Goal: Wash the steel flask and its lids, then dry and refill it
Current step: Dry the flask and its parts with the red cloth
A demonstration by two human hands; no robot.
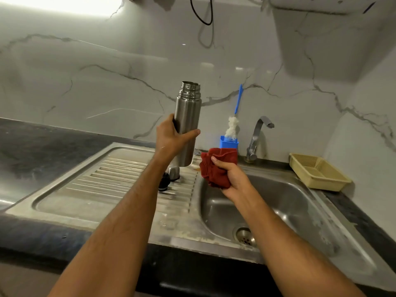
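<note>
My left hand (171, 136) holds the steel flask (188, 116) upright above the draining board, gripping its lower half; the flask's threaded mouth is uncovered. Beside the flask's base, over the sink's left edge, my right hand (230, 179) clutches a bunched red cloth (214, 168). On the ribbed draining board (120, 179), below the flask, stand a steel lid (174, 173) and a small black lid (164, 183), both partly hidden by my left forearm.
A steel sink bowl (278, 202) with drain lies at the right, its tap (258, 136) at the back. A blue bottle brush (234, 123) stands in a blue holder (228, 143). A beige plastic basket (317, 171) rests on the dark counter at far right.
</note>
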